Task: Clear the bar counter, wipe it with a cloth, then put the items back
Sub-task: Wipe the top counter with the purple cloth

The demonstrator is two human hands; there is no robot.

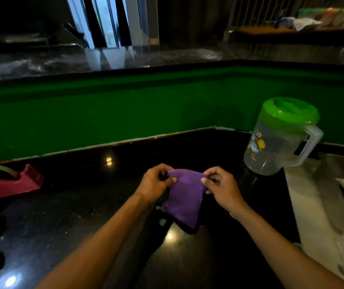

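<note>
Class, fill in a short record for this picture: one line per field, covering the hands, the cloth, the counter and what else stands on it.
left hand: pinches the cloth's upper left corner
right hand: pinches the cloth's upper right corner
cloth: purple, held up between both hands above the counter
counter: black, glossy, with light reflections
jug: clear plastic, green lid on, upright at the right rear
tape dispenser: pink, at the left
wiping: not yet begun, as the cloth is off the surface
</note>
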